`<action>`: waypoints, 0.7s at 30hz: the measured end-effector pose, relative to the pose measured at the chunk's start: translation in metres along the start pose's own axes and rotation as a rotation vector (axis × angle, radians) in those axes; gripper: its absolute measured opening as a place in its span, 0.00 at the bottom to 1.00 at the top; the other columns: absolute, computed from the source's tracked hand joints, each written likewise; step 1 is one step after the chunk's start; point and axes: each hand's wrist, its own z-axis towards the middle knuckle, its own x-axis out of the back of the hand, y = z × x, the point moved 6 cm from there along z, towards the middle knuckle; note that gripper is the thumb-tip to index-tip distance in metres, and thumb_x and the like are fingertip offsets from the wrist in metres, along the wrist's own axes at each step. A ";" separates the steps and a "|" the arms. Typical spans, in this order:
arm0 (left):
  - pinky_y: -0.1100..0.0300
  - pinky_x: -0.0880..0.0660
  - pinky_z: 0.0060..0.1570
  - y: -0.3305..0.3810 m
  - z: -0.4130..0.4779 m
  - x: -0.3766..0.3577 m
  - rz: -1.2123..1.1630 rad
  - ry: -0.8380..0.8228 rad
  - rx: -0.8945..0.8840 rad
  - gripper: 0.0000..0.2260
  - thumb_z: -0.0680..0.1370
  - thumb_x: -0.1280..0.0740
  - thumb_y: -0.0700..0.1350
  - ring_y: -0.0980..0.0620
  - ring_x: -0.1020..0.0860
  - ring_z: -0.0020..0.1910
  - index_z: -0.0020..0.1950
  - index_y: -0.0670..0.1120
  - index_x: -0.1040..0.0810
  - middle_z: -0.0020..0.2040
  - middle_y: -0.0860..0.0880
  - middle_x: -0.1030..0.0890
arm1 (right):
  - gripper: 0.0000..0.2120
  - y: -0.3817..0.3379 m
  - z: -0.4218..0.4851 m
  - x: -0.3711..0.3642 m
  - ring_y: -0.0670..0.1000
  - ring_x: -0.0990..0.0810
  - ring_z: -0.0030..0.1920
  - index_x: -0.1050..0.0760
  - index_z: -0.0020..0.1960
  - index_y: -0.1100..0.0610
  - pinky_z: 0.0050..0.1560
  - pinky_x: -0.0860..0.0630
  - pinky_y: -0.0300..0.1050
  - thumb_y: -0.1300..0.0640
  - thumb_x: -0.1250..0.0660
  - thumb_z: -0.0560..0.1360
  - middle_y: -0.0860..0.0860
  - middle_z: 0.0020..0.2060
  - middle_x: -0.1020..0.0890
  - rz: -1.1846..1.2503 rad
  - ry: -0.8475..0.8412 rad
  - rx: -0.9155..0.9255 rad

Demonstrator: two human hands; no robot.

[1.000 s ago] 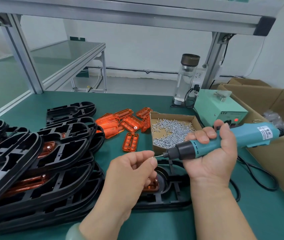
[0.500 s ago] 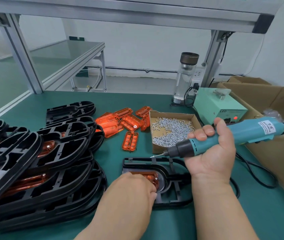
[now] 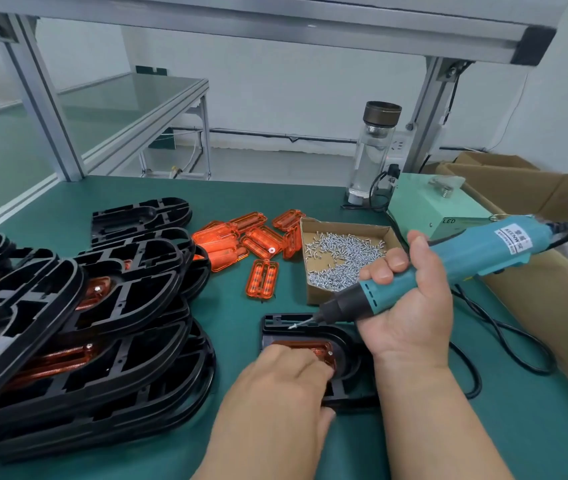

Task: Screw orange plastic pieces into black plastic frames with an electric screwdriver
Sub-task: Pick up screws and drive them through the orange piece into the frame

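A black plastic frame [image 3: 345,344] lies flat on the green mat in front of me, with an orange piece [image 3: 320,351] seated in it. My left hand [image 3: 282,382] rests on the frame and covers most of the orange piece, fingers bent over it. My right hand [image 3: 407,306] grips a teal electric screwdriver [image 3: 466,254], tilted down to the left. A small screw hangs on its bit tip [image 3: 296,325] just above the frame's far edge.
A stack of black frames [image 3: 85,323] with orange pieces fills the left. Loose orange pieces [image 3: 248,244] lie mid-table beside a cardboard tray of screws [image 3: 341,258]. A green power box [image 3: 438,209], a glass bottle [image 3: 372,157] and large cartons [image 3: 552,271] stand right.
My left hand dropped from the bit tip down onto the frame and orange piece. The screwdriver tilted and moved down, so its tip with the screw is close above the frame.
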 end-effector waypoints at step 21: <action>0.69 0.32 0.19 -0.006 -0.008 -0.002 0.113 0.217 0.111 0.15 0.64 0.44 0.45 0.56 0.22 0.29 0.33 0.51 0.16 0.30 0.58 0.21 | 0.03 0.010 -0.012 -0.020 0.47 0.30 0.24 0.27 0.46 0.55 0.30 0.30 0.39 0.60 0.37 0.73 0.48 0.27 0.30 -0.254 -0.207 0.067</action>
